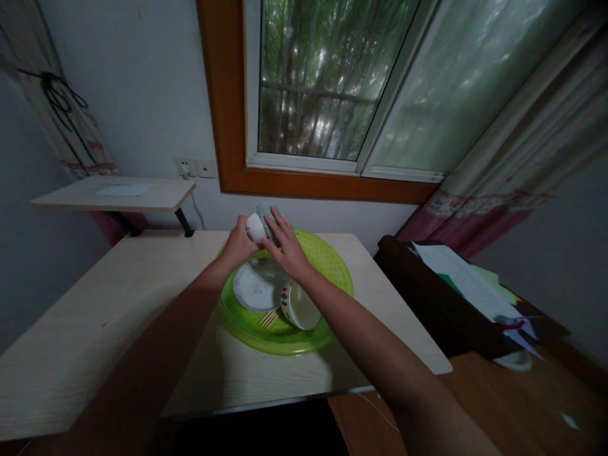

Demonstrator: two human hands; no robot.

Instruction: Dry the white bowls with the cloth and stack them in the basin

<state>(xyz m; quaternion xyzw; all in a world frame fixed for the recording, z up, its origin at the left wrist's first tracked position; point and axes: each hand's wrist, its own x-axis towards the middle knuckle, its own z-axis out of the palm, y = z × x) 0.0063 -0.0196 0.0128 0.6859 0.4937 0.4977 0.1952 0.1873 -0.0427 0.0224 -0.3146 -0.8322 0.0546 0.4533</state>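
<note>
My left hand [239,244] grips a small white cup [255,227] above the far side of a round green basin [332,269]. My right hand [287,244] presses a grey-blue cloth [270,212] against the cup, fingers wrapped over it. Inside the basin lie a white plate [256,286], a white bowl with a patterned rim [300,307] tipped on its side, and a pale fork [269,316].
The basin sits on a light wooden table [95,316] below a window [313,82]. A small shelf [114,193] juts out at the left wall. A dark cabinet with papers [465,278] stands to the right of the table.
</note>
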